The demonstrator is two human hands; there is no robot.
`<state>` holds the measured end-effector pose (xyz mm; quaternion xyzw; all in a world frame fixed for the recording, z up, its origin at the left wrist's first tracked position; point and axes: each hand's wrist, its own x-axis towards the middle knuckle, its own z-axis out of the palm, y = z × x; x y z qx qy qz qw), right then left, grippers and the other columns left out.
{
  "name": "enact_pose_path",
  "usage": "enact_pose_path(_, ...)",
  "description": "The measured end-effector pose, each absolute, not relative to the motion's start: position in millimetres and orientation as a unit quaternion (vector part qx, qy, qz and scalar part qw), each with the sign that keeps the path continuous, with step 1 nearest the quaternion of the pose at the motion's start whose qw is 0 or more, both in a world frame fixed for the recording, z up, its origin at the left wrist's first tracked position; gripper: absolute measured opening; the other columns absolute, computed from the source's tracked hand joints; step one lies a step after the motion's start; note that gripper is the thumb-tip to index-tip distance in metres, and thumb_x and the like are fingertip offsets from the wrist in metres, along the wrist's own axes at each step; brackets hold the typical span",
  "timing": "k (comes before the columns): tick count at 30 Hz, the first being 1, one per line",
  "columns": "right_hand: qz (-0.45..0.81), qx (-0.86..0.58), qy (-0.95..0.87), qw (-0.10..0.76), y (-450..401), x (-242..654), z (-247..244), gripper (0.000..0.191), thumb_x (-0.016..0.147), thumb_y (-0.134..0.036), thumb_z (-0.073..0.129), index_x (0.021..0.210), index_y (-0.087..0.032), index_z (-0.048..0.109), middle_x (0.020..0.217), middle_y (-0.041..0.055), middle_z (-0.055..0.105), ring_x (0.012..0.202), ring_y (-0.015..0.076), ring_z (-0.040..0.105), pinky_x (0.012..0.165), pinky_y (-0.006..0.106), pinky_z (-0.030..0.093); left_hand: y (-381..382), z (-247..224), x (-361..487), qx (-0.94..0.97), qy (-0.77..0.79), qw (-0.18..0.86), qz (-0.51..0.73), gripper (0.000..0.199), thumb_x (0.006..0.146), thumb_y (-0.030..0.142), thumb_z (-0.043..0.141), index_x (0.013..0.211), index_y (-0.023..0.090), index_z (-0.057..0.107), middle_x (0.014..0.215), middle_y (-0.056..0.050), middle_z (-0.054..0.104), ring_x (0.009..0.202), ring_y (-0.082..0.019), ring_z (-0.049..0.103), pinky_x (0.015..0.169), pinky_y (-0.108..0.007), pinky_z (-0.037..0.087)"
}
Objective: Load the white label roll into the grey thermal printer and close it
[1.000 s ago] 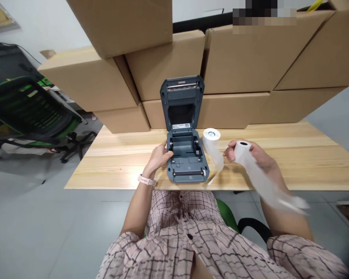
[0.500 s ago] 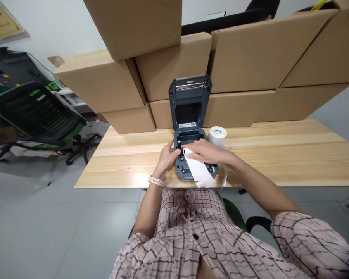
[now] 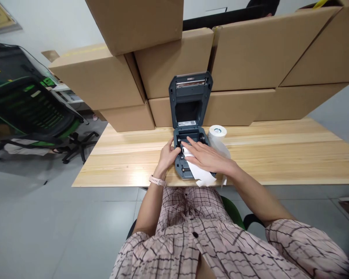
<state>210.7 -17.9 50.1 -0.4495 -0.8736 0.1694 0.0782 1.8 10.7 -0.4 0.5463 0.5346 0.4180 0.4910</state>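
A dark grey label printer [image 3: 189, 101] stands on the table with its lid raised. Inside its body is a small white paper roll [image 3: 186, 150], and a loose white strip [image 3: 202, 175] hangs from it over the printer's front. My left hand [image 3: 166, 157] rests against the printer's left side, thumb on its edge, fingers apart, holding nothing free. Over the small roll lies my right hand [image 3: 205, 155], its fingers spread and touching the roll from above. Right behind that hand stands a bigger white roll [image 3: 217, 131] with its paper trailing down.
Cardboard boxes [image 3: 247, 54] are stacked along the back of the wooden table [image 3: 279, 155]. The table's front edge is close to my body. A black and green office chair [image 3: 31, 108] is at the left. Part of a person's head [image 3: 263, 7] shows behind the boxes.
My right hand's fingers have spread wider over the small roll and shifted slightly. My left hand stays at the printer's side. The view has moved a little.
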Motion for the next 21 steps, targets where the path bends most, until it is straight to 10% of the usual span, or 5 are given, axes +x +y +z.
enact_pose_path(21,0.079,-0.398,-0.897,0.176,-16.6,225.3,30.5,0.043,0.109,-0.021,0.048,0.144,-0.029,0.070,0.151,0.0108,0.067,0.129,0.0316,0.067,0.105,0.054,0.062,7.3,-7.0,4.4,0.540,0.526,0.485,0.443,0.076,0.077,0.026,0.066,0.151,0.013,0.058,0.056,0.010,0.049,0.051,-0.011,0.041,0.057,-0.023,0.032)
